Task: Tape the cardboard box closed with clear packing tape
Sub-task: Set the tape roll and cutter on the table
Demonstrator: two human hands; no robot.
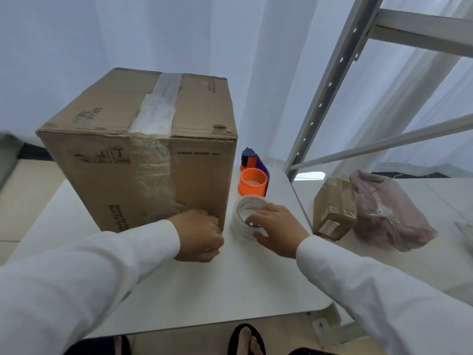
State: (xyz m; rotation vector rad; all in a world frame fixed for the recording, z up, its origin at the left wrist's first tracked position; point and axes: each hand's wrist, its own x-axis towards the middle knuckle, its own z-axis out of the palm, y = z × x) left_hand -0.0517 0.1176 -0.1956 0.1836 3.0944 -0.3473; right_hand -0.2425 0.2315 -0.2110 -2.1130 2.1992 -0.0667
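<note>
A large cardboard box (pixel 107 160) stands on the white table (pixel 217 285), its flaps shut. A strip of clear tape (pixel 156 116) runs over the top seam and down the near side. My left hand (pixel 199 235) is curled against the box's lower right corner, fingers closed; what it pinches is hidden. A roll of clear packing tape (pixel 244 213) lies flat on the table just right of the box. My right hand (pixel 275 228) rests on the roll, fingers over its rim and core.
An orange and blue tape dispenser (pixel 253 175) stands behind the roll. To the right, a lower surface holds a small cardboard parcel (pixel 332 208) and a pink bagged bundle (pixel 386 211). A grey metal rack (pixel 332 80) rises at the right. My feet are below the table edge.
</note>
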